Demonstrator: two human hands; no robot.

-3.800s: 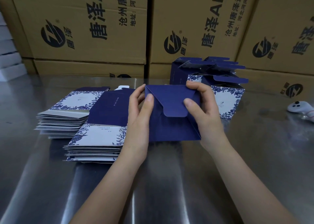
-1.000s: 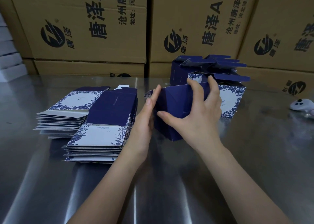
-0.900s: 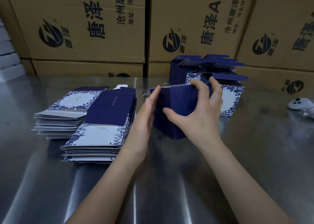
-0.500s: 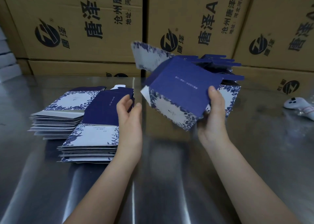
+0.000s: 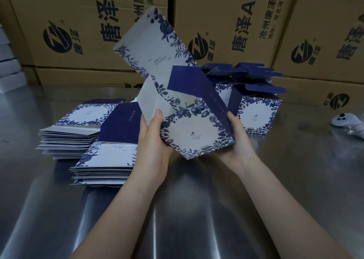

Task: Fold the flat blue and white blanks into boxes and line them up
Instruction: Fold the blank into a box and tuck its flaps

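One half-formed box [image 5: 197, 134], blue and white floral, held tilted above the steel table [image 5: 177, 209]; its long lid flap [image 5: 151, 48] stands up, open. Gripped by the left hand [image 5: 153, 148], thumb on the near-left edge, fingers wrapped out of sight behind. Gripped also by the right hand [image 5: 238, 142], thumb on the dark blue side, fingers curled beneath. Folded boxes [image 5: 258, 113], flaps open, just behind it. Two stacks of flat blanks [image 5: 104, 156] at left. Brown cartons [image 5: 78, 32] along the back; white controller [image 5: 346, 121] far right.
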